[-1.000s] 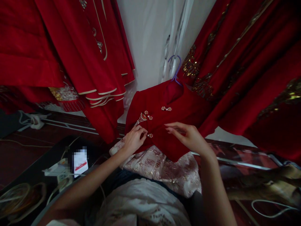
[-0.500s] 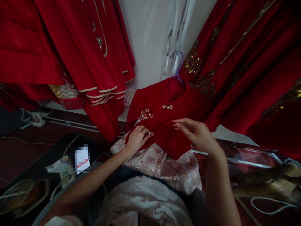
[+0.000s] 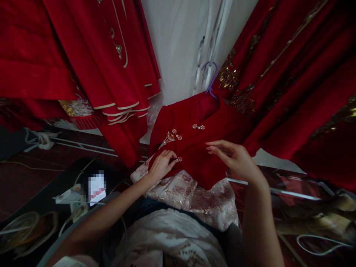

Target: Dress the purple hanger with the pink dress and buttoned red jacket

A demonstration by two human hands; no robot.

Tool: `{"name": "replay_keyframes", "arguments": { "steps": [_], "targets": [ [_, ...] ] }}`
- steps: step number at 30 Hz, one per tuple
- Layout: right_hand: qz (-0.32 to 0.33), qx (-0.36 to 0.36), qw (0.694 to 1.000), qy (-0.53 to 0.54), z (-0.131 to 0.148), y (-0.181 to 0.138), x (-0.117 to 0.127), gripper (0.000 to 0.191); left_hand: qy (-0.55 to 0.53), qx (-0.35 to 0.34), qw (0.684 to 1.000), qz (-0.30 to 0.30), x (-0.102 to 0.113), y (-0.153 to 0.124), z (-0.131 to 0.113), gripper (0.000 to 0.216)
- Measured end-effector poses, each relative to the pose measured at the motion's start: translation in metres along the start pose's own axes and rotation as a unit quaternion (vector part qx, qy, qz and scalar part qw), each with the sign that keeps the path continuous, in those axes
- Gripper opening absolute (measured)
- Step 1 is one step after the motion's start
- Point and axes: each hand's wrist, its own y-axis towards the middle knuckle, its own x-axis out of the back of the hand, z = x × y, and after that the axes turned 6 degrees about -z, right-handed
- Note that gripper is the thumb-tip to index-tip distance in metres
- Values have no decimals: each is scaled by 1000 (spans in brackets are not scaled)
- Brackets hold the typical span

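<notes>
A small red velvet jacket point(image 3: 191, 148) on a purple hanger point(image 3: 209, 79) lies spread in front of me. It carries pearl clasps point(image 3: 198, 127) and a jewelled ornament point(image 3: 170, 137). My left hand point(image 3: 161, 165) pinches the jacket's edge at the lowest pearl clasp point(image 3: 178, 159), fingers closed on the cloth. My right hand point(image 3: 236, 159) rests on the jacket's right side, fingers stretched toward the front opening and pressing the fabric. Beneath the jacket lies a pale pink and gold brocade cloth point(image 3: 200, 196).
Red embroidered garments hang at the left point(image 3: 83, 66) and right point(image 3: 292, 74), with a white wall point(image 3: 178, 48) between them. A dark table at the lower left holds cables, a power strip point(image 3: 69, 196) and a white card point(image 3: 96, 187). A white cord point(image 3: 319, 248) lies at the lower right.
The left hand has slid down to the lowest pearl clasp and closed on it. The right hand has shifted a little to the right. The view has tilted slightly.
</notes>
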Motion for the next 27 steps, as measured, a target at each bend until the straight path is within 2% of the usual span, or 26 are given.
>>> {"name": "replay_keyframes", "arguments": {
  "steps": [10,13,15,17,21,27],
  "targets": [
    [-19,6,1000,5,-5,-5,14,36,28,-25,999,-11,5,0,-14,10],
    [-27,2,1000,7,-6,-6,17,37,56,-42,996,-48,17,17,-16,16],
    [-31,-2,1000,2,-6,-6,20,37,82,-56,992,-82,27,36,-12,18],
    [-35,-5,999,-4,-6,-7,22,36,117,-84,985,-91,36,57,-5,22],
    [-35,-1,999,-7,-5,-8,25,36,187,-160,968,-43,47,90,8,23],
    [-37,-2,999,-14,-4,-9,26,37,204,-267,941,37,57,113,10,16]
  ]
}}
